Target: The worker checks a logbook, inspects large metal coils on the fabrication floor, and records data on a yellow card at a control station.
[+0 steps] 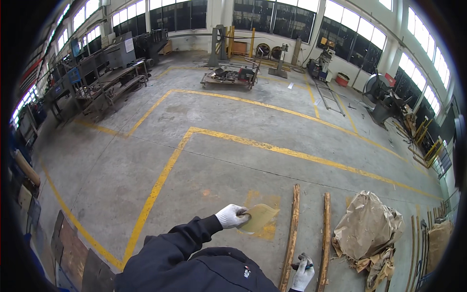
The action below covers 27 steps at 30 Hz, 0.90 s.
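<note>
My left hand (231,216), in a white knit glove, is closed on the edge of a thin, slightly curved, yellowish sheet (261,217). That sheet is held above the floor, in front of a worn yellow paint patch. Lower right, my right hand (303,273), also in a white glove with grey smudges, is closed round a short dark pen-like tool (296,266). It is between two long wooden strips, a left strip (293,226) and a right strip (326,233), lying on the floor. What kind of tool it is cannot be made out.
Crumpled brown paper (368,226) lies right of the strips. Thin bars stand along the far right side. A low cart (228,78) loaded with metal parts is farther off, with workbenches (114,80) back left. Yellow lines (160,187) mark the concrete floor.
</note>
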{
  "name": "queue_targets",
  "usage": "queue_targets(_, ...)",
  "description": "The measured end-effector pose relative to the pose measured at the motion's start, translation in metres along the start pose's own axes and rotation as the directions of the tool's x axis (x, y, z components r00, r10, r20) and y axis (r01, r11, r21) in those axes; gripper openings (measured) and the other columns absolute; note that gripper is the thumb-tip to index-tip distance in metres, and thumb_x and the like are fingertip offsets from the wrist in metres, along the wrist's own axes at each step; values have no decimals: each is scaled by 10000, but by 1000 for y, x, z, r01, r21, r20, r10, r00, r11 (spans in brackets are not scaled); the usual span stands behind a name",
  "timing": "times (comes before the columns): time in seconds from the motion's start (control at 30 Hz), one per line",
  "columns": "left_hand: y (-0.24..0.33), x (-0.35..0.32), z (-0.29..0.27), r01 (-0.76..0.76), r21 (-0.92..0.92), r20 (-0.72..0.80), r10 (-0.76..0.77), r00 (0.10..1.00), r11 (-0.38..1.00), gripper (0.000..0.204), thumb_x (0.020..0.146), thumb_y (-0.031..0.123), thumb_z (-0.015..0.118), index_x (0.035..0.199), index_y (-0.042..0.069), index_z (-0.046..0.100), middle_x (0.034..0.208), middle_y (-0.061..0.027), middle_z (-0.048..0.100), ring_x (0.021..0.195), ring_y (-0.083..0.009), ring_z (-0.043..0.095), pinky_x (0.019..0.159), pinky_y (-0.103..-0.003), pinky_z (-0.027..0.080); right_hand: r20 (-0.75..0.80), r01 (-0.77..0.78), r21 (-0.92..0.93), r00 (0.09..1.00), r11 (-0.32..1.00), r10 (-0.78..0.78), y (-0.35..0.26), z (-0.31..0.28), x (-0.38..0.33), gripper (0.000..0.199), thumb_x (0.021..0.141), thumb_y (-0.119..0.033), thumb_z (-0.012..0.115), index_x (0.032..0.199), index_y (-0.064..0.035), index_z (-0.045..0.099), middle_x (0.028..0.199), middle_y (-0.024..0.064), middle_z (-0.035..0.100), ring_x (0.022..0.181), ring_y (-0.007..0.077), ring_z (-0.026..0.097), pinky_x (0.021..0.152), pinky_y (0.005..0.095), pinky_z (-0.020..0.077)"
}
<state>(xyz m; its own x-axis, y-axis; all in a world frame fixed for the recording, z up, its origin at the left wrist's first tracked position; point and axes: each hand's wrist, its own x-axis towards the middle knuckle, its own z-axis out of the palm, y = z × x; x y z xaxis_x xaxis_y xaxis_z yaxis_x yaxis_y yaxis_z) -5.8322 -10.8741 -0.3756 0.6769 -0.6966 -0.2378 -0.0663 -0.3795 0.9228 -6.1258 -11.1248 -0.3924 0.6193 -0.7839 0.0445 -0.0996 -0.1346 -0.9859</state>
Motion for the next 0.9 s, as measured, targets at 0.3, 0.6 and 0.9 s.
queue_targets(0.3,-10,-5,2,-5,-92,8,6,1000,996,358,965,321,643,1174,35,697,833,-38,699,729,-88,597,708,-290,532,81,-79,-67,993,995,84,-9,-8,-5,308,1032,-222,553,1149,40,664,1056,111,708,925,198,656,830,311,534)
queue_targets(0.6,-12,-18,-6,-5,-116,-32,1,999,993,370,954,326,637,1180,39,698,814,-48,698,709,-90,587,701,-295,528,122,-82,-55,989,995,88,2,-2,2,339,1028,-271,578,1163,24,678,1052,102,715,914,185,666,792,307,555)
queue_targets(0.9,-12,-27,-10,-27,-108,-69,19,997,994,356,961,316,613,1167,38,694,779,-64,686,670,-100,598,666,-303,534,99,-18,-88,995,996,26,-1,24,3,331,1039,-182,484,1154,93,628,911,135,699,611,142,644,568,259,527)
